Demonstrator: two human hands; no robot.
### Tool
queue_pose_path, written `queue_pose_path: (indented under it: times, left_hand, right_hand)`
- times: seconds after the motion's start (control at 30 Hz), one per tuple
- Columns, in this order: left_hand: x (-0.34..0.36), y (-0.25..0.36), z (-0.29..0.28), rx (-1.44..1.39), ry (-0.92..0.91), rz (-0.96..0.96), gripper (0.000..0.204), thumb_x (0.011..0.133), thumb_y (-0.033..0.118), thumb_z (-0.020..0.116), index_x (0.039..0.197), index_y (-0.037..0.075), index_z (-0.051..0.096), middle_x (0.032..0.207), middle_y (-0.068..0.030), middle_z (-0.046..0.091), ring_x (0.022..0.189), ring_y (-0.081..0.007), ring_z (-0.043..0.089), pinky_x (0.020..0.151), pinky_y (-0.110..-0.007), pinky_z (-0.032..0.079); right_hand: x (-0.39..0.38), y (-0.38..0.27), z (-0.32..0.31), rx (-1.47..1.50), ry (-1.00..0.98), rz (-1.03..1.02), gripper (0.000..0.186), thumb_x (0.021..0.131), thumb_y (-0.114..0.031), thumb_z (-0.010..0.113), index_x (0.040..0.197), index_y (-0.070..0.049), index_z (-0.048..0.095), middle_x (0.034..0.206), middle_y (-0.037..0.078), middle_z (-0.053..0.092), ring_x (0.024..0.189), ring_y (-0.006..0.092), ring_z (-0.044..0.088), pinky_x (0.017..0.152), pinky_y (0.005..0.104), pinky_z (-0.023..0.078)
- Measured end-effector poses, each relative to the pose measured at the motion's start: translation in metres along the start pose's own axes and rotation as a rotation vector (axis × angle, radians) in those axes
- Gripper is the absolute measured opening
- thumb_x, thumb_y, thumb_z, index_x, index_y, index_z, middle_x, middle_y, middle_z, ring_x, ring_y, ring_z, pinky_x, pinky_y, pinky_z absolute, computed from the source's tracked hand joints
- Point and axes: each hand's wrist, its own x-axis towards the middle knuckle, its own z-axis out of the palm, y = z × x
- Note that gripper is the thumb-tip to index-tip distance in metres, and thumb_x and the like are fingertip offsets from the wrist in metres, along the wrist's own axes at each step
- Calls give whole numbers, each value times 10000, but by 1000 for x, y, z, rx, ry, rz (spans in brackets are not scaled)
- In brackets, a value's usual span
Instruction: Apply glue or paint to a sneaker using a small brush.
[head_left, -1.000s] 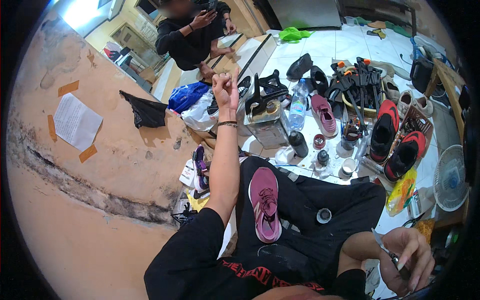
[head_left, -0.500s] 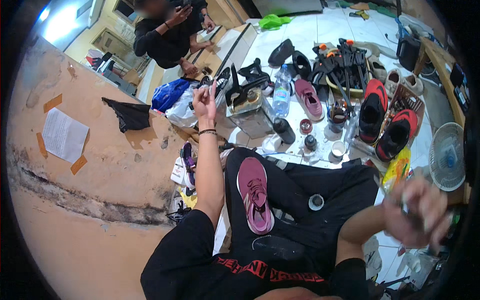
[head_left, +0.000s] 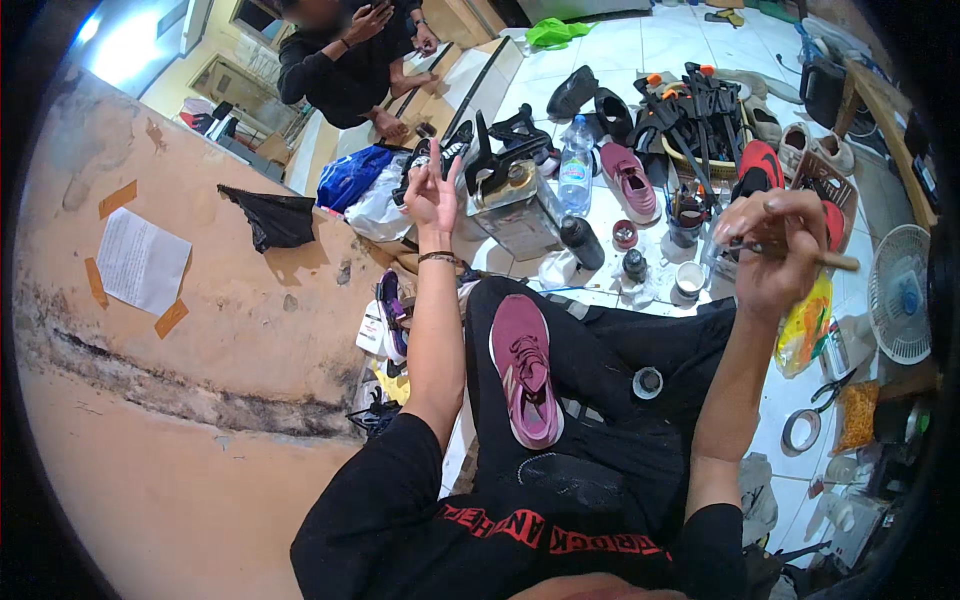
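A maroon sneaker [head_left: 525, 365] lies sole-down on my lap, across my dark trousers. My left hand [head_left: 432, 190] is raised well above it with the arm stretched out. Its thumb and fingers are pinched, and anything between them is too thin to see. My right hand [head_left: 772, 250] is lifted at the right and grips a thin tool with a wooden handle [head_left: 838, 262] that points right. A small round spool [head_left: 647, 382] rests on my right thigh.
On the tiled floor ahead stand a metal tin [head_left: 512, 210], a water bottle [head_left: 577, 165], a dark bottle [head_left: 582, 242], small cups [head_left: 688, 282] and several shoes [head_left: 630, 180]. A white fan [head_left: 900, 292], tape roll [head_left: 800, 430] and pliers [head_left: 830, 388] lie right. Another person [head_left: 340, 55] sits beyond; a stained wall [head_left: 200, 330] runs along my left.
My right hand has risen from low beside my knee to chest height with the tool in it. My left hand has stayed raised.
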Motion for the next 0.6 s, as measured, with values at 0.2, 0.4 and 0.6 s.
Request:
queue_pose_path:
  times: [0.2, 0.4, 0.6]
  left_hand:
    - [-4, 0, 4, -68, 9, -44, 175, 932, 102, 539, 765, 146, 564, 1372, -76, 615, 1499, -255, 288, 1205, -632, 142]
    - [-4, -1, -2, 55, 2, -54, 109, 930, 172, 554, 833, 171, 603, 1549, -15, 451, 1536, -248, 161, 1237, -542, 64]
    - [27, -29, -33, 711, 82, -51, 154, 774, -31, 560, 707, 95, 502, 1538, -119, 460, 1388, -197, 410, 1121, -367, 341]
  right_hand:
    - [-15, 67, -56, -102, 275, 218, 268, 1007, -159, 375, 995, 6, 586, 652, 127, 589, 485, 176, 526, 473, 286, 431]
    - [-81, 155, -95, -590, 108, 703, 289, 1030, -123, 399, 950, 1, 647, 660, 45, 602, 476, 81, 495, 455, 241, 394]
    - [-125, 198, -77, -528, -367, 891, 172, 951, -50, 507, 946, 17, 665, 662, 56, 595, 500, 107, 551, 512, 299, 443]
